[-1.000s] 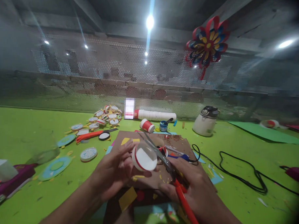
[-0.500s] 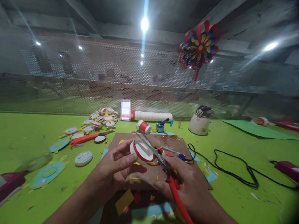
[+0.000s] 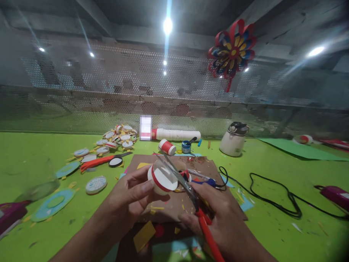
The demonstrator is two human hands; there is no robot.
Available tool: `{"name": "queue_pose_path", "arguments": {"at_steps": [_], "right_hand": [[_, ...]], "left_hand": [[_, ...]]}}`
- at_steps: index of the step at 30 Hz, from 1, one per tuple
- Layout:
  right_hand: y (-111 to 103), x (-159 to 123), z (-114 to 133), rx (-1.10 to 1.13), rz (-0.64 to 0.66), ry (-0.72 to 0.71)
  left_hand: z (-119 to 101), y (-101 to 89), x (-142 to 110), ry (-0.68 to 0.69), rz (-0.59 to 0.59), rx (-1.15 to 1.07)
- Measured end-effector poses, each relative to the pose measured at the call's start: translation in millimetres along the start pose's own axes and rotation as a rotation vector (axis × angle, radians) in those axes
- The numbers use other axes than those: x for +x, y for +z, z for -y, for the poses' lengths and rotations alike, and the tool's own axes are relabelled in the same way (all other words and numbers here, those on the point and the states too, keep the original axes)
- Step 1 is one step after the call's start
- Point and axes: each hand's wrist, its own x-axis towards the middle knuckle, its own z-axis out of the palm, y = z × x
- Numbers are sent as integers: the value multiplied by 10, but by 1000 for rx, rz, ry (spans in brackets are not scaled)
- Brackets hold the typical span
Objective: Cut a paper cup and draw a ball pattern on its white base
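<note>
At the left edge of view, a purple device (image 3: 8, 217) is cut off by the frame. To its right, a light-blue paper disc (image 3: 54, 203) and a round white piece (image 3: 96, 185) lie apart, with bare green desk (image 3: 74, 227) between them and the left forearm. Farther back are orange-handled scissors (image 3: 97, 163), blades pointing right, and a pile of decorated discs (image 3: 121, 136).

The left hand (image 3: 133, 192) pinches the left side of the white cup piece (image 3: 163, 178) between thumb and fingers. The piece is raised above the brown board (image 3: 226, 194), near its middle, its white face tilted up and to the right, a red band around the edge.

The red-handled scissors (image 3: 193, 192) have their blades parted slightly and pointing away to the left, across the right side of the cup piece; whether they touch it is unclear. Their long axis runs from far left to near right. The right hand (image 3: 217, 209) is curled around their handles. Beyond the board's right edge, a black cord (image 3: 293, 207) loops over otherwise fairly open desk, between the kettle (image 3: 233, 140) behind and the near right side.
</note>
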Motion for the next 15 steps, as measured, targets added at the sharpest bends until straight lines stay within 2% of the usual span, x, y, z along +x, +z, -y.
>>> {"name": "queue_pose_path", "arguments": {"at_steps": [7,10,15], "right_hand": [[-4,-21,-25,-83,10,16],[-23,-17,1,-54,37,9],[-20,4,-2,15,31,-37]], "left_hand": [[-16,-24,15,-22,30,-7],[-21,-12,21,-3,63,7],[-5,-28,1,-46,117,-31]]}}
